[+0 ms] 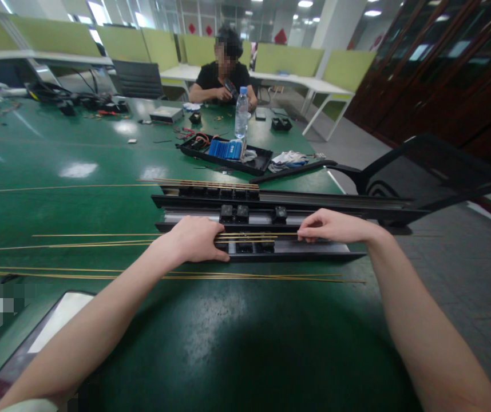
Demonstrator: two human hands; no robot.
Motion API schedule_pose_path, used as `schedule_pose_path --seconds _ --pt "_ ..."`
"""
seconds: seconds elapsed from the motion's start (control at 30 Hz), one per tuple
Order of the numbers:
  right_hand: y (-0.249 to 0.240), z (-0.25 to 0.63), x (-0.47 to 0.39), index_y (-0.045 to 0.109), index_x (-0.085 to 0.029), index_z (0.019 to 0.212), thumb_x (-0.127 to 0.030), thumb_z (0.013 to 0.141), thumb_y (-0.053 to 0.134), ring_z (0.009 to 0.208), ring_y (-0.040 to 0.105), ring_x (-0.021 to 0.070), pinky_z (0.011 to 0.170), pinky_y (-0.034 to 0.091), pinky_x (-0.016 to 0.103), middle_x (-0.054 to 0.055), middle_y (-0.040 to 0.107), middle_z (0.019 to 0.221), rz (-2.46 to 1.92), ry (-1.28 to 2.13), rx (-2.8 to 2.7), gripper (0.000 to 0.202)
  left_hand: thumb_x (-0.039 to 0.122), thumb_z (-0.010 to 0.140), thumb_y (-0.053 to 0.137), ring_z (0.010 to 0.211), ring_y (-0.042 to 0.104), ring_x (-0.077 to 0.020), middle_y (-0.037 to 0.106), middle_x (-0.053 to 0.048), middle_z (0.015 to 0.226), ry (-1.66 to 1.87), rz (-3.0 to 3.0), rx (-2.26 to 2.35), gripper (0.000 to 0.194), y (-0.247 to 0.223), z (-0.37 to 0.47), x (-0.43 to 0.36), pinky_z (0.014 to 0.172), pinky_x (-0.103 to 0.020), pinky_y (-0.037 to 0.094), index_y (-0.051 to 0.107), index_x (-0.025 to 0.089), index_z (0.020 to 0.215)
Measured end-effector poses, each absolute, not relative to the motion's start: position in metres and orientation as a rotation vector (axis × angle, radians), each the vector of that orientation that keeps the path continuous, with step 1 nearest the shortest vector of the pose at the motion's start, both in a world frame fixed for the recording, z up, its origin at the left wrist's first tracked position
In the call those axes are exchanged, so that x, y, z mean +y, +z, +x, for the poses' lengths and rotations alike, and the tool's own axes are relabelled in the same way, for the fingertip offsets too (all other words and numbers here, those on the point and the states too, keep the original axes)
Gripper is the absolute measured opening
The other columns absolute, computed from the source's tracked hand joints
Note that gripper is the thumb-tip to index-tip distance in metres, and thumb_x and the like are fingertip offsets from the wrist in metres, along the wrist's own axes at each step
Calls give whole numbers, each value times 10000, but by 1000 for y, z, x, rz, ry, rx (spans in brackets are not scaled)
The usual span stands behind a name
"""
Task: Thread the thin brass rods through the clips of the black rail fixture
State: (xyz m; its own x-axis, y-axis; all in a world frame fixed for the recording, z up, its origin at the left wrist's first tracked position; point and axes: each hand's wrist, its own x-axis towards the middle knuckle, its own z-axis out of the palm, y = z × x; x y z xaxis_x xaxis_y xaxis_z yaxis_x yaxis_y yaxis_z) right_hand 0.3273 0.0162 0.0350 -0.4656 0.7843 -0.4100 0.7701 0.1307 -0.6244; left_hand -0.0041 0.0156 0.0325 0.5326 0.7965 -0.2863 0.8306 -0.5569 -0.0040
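Note:
Several thin brass-coloured rods [252,238] lie along the nearest black channel [297,257], above small black blocks [245,246] seated in it. My left hand [196,239] rests over the channel's left part, thumb on its near wall and fingers apart, at the rods. My right hand [325,225] pinches the right end of one rod between thumb and fingertips, above the channel. Behind are a middle channel [194,217] with black blocks [242,214] and a far channel [314,201] with rods across its left part. More rods [249,276] lie on the table in front.
On the green table [237,343] stand a black tray [249,166] with a blue box [225,149], a water bottle [241,114] and cloth [288,160]. A person [224,74] sits across, holding a tool. A black chair [434,171] is at the right.

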Motion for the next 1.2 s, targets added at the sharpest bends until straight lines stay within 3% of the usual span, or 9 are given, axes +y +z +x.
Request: schedule_pose_path --seconds 0.4,1.2 --pt "35 348 19 758 -190 895 -628 751 619 791 626 207 703 465 292 54 725 833 -1709 1319 -2307 481 746 694 537 974 662 -307 721 -117 1077 -399 2601 1409 698 35 -3 15 817 -384 492 663 236 1153" --pt "40 371 18 763 -211 911 -591 726 657 855 636 234 773 484 329 54 737 899 -1773 1357 -2269 437 756 693 524 956 669 -306 724 -112 1070 -390 2630 1401 705 32 -5 16 788 -381 500 658 245 1160"
